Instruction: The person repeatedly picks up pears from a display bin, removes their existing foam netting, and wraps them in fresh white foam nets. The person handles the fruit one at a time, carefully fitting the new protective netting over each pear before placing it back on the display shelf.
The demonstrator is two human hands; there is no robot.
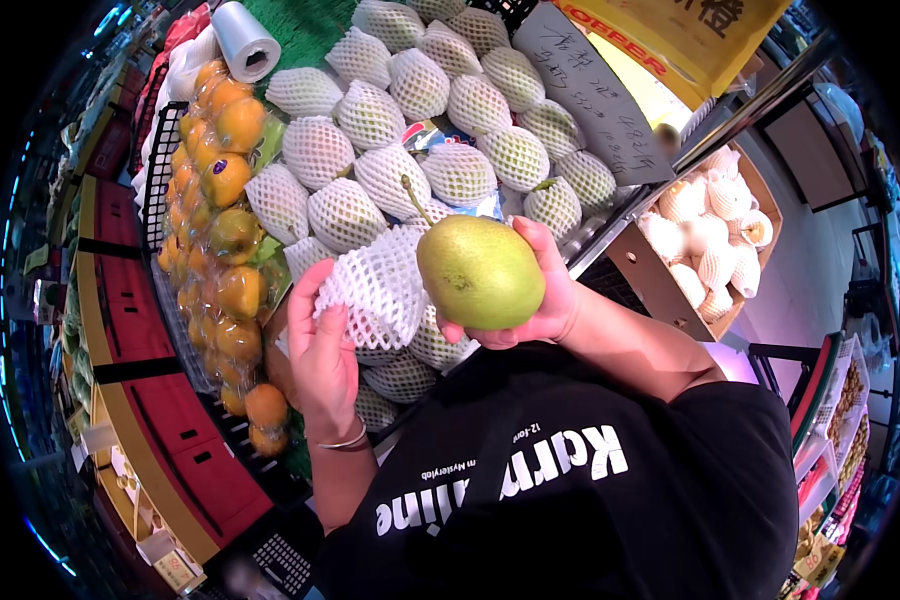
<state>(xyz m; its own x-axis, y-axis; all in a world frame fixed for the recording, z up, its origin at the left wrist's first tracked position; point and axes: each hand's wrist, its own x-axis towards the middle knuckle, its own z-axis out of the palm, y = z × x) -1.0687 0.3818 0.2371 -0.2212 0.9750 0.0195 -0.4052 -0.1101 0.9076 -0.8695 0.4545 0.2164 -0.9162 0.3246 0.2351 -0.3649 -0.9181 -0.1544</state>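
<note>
A bare green pear (482, 272) with a long curved stem rests in my right hand (544, 281), my fingers wrapped around its side and underside. My left hand (322, 349) pinches an empty-looking white foam net sleeve (379, 292) between thumb and fingers. The sleeve hangs just left of the pear, its mesh close to the fruit. Below and beyond both hands, pears in foam nets (390, 176) lie piled in rows. More netted pears (399, 379) show beneath the sleeve, partly hidden by my hands.
Plastic-wrapped oranges (232, 184) fill the left side beside a black crate (166, 169). A plastic bag roll (246, 43) stands at the back. To the right are a handwritten cardboard sign (589, 94), a metal rail (750, 97) and a carton (766, 217) of netted fruit.
</note>
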